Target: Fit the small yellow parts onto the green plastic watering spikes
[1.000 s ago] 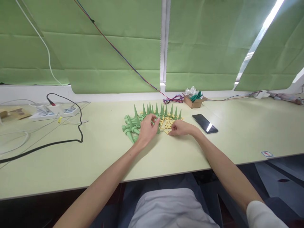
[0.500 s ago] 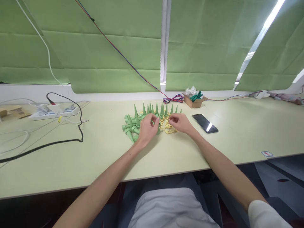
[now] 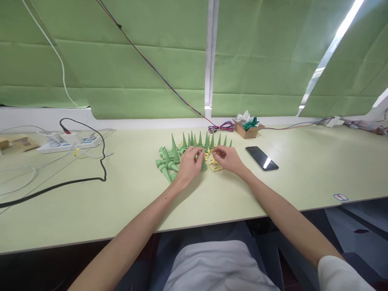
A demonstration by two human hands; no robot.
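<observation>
Near the middle of the table, my left hand [image 3: 190, 165] is closed around the upper part of a green plastic spike [image 3: 204, 165], which stands upright on its wide end. Just to its right, my right hand [image 3: 228, 158] pinches thumb and fingers together over small yellow plastic pieces [image 3: 216, 166]; whatever is between the fingertips is too small to make out. Behind both hands stands a row of upright green spikes [image 3: 200, 139]. To the left of my left hand, several more green spikes [image 3: 165, 170] lie in a loose heap, partly hidden by it.
A black phone [image 3: 262, 158] lies right of my right hand. Behind it stands a small cardboard box [image 3: 249, 131] with plastic wrap and green material, beside a coiled red-blue cable [image 3: 222, 126]. A power strip [image 3: 69, 144] and a black cable [image 3: 104, 161] occupy the left side.
My right hand has moved slightly left, nearer to my left hand and the spike. The left hand stays nearly in place, and more of the spike's base shows beside it.
</observation>
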